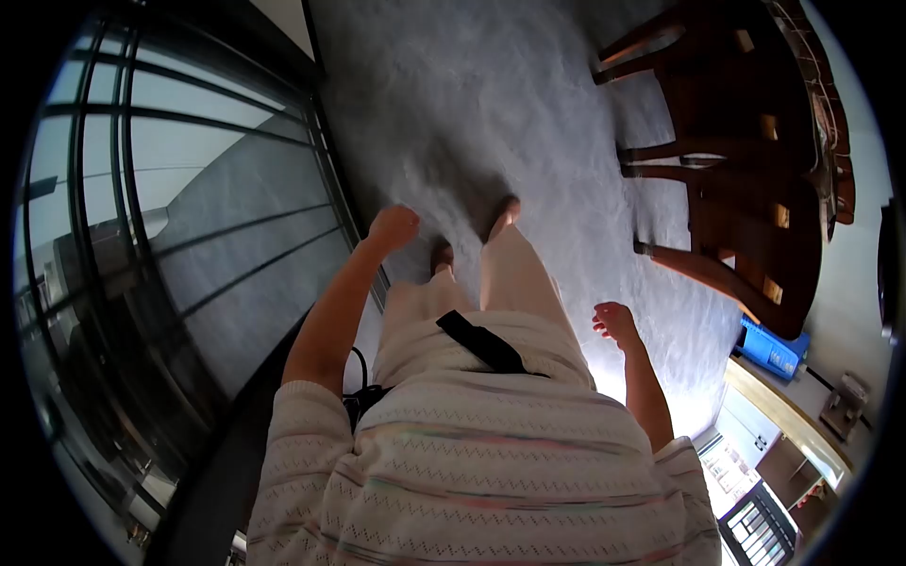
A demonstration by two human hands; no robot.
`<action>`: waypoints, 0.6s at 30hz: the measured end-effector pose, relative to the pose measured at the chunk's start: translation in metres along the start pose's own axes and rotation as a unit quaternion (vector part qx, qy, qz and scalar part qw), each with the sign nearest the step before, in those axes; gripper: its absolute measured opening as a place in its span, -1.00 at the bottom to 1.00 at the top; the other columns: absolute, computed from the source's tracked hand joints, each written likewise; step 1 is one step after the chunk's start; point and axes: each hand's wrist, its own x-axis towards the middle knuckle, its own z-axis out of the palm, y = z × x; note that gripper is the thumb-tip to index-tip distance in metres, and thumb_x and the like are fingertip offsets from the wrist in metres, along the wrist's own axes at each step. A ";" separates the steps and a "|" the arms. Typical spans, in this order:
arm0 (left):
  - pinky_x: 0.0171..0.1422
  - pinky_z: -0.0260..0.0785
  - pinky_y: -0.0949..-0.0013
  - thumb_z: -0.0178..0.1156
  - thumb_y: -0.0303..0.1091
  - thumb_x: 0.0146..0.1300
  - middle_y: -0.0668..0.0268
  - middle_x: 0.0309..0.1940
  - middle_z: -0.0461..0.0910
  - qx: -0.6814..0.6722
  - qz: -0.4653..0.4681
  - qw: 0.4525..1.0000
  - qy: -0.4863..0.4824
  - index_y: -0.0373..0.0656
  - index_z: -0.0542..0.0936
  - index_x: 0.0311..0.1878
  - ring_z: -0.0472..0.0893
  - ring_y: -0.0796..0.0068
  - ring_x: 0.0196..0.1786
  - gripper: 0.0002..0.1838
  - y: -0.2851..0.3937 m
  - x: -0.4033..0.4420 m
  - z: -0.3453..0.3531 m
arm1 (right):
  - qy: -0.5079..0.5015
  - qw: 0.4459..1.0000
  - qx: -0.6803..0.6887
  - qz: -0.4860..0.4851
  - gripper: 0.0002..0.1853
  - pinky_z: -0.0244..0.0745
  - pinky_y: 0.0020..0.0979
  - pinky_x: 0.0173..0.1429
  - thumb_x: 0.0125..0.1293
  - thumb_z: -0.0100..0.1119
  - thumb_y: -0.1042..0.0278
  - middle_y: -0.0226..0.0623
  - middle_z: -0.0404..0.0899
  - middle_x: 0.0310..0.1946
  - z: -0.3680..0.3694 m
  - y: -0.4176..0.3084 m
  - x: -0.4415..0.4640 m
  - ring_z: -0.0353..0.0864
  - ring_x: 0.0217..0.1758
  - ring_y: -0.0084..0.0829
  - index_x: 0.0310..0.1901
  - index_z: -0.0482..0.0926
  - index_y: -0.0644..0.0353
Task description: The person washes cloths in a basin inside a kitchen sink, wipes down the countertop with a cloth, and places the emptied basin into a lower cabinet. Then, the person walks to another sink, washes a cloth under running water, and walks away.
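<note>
My left hand point(394, 226) hangs in front of my left side, its fingers curled into a loose fist. No object shows in it; the glass panel frame is the nearest thing. My right hand point(615, 324) hangs out to my right, fingers half bent and slightly apart, with nothing in it. It is over the grey floor, touching nothing. Between the hands are my light trousers point(514, 274) and a black strap point(481, 344) at the waist of my striped knit top point(510, 443). Both feet are on the floor.
A black-framed glass panel point(255, 179) runs along my left. On the right, dark wooden chairs point(746, 226) stand at a table. Behind them are a blue container point(772, 349) and a pale counter edge point(783, 406). Grey marbled floor point(491, 85) stretches ahead.
</note>
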 end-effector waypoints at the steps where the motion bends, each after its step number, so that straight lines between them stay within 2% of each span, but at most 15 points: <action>1: -0.05 0.38 0.16 -0.01 -0.31 0.02 0.17 -0.28 0.59 -0.020 -0.034 0.999 -0.026 -0.13 0.61 -0.34 0.54 0.11 -0.19 -0.77 0.002 0.011 -0.013 | 0.004 1.000 0.001 0.020 -0.80 0.41 -0.48 -0.51 0.23 0.05 0.26 -0.36 0.57 -0.46 -0.008 -0.005 0.009 0.56 -0.50 -0.53 -0.18 0.51 0.13; 3: -0.02 0.37 0.19 0.01 -0.29 0.02 0.18 -0.25 0.59 -0.059 -0.107 0.989 -0.078 -0.13 0.61 -0.32 0.54 0.13 -0.15 -0.76 0.003 0.038 -0.041 | 0.006 0.998 0.000 0.058 -0.81 0.41 -0.48 -0.52 0.22 0.05 0.26 -0.36 0.57 -0.46 -0.026 -0.021 0.032 0.56 -0.51 -0.52 -0.18 0.51 0.13; 6: 0.01 0.37 0.22 0.05 -0.27 0.00 0.18 -0.22 0.59 -0.131 -0.157 0.978 -0.032 -0.13 0.62 -0.27 0.54 0.14 -0.12 -0.74 -0.011 0.076 -0.071 | 0.005 0.998 -0.006 0.054 -0.81 0.41 -0.47 -0.53 0.20 0.04 0.29 -0.35 0.57 -0.46 -0.057 -0.053 0.071 0.57 -0.51 -0.51 -0.18 0.50 0.14; 9: -0.11 0.42 0.34 0.16 -0.32 -0.01 0.23 -0.33 0.63 -0.148 -0.209 0.965 0.054 -0.15 0.63 -0.26 0.61 0.27 -0.22 -0.77 -0.032 0.110 -0.096 | -0.004 0.999 -0.015 0.049 -0.80 0.39 -0.49 -0.57 0.20 0.04 0.28 -0.35 0.56 -0.48 -0.093 -0.104 0.108 0.57 -0.53 -0.51 -0.19 0.50 0.16; 12: -0.04 0.40 0.27 0.10 -0.28 -0.02 0.18 -0.27 0.61 -0.227 -0.297 0.925 0.065 -0.09 0.63 -0.27 0.57 0.15 -0.17 -0.75 -0.036 0.137 -0.129 | -0.017 0.999 -0.026 0.016 -0.81 0.29 -0.56 -0.69 0.20 0.09 0.23 -0.35 0.53 -0.53 -0.139 -0.173 0.152 0.52 -0.60 -0.53 -0.24 0.50 0.15; 13: -0.05 0.40 0.27 0.11 -0.28 -0.02 0.17 -0.28 0.61 -0.237 -0.296 0.922 0.078 -0.09 0.63 -0.27 0.57 0.16 -0.17 -0.75 -0.036 0.149 -0.136 | -0.096 0.986 0.115 0.073 -0.83 0.23 -0.59 -0.72 0.19 0.10 0.25 -0.36 0.51 -0.55 -0.161 -0.200 0.177 0.49 -0.63 -0.55 -0.25 0.49 0.13; 14: -0.05 0.40 0.27 0.11 -0.28 -0.02 0.17 -0.29 0.61 -0.248 -0.296 0.918 0.091 -0.09 0.63 -0.27 0.57 0.16 -0.17 -0.75 -0.036 0.153 -0.140 | -0.030 0.998 0.063 -0.002 -0.85 0.22 -0.59 -0.72 0.19 0.08 0.27 -0.36 0.51 -0.55 -0.172 -0.214 0.190 0.50 -0.62 -0.56 -0.27 0.49 0.13; 16: -0.08 0.40 0.26 0.11 -0.27 -0.02 0.16 -0.31 0.60 -0.259 -0.290 0.914 0.114 -0.10 0.63 -0.28 0.57 0.16 -0.19 -0.76 -0.038 0.164 -0.152 | 0.018 0.998 -0.005 -0.061 -0.81 0.28 -0.59 -0.66 0.16 0.03 0.34 -0.33 0.55 -0.49 -0.185 -0.290 0.195 0.52 -0.59 -0.57 -0.20 0.51 0.16; 18: -0.13 0.39 0.22 0.09 -0.25 0.00 0.13 -0.34 0.60 -0.252 -0.265 0.921 0.134 -0.10 0.62 -0.32 0.57 0.14 -0.22 -0.77 -0.046 0.175 -0.172 | 0.017 0.997 -0.028 -0.072 -0.76 0.34 -0.56 -0.60 0.14 0.05 0.35 -0.33 0.55 -0.47 -0.190 -0.352 0.209 0.53 -0.56 -0.56 -0.15 0.50 0.18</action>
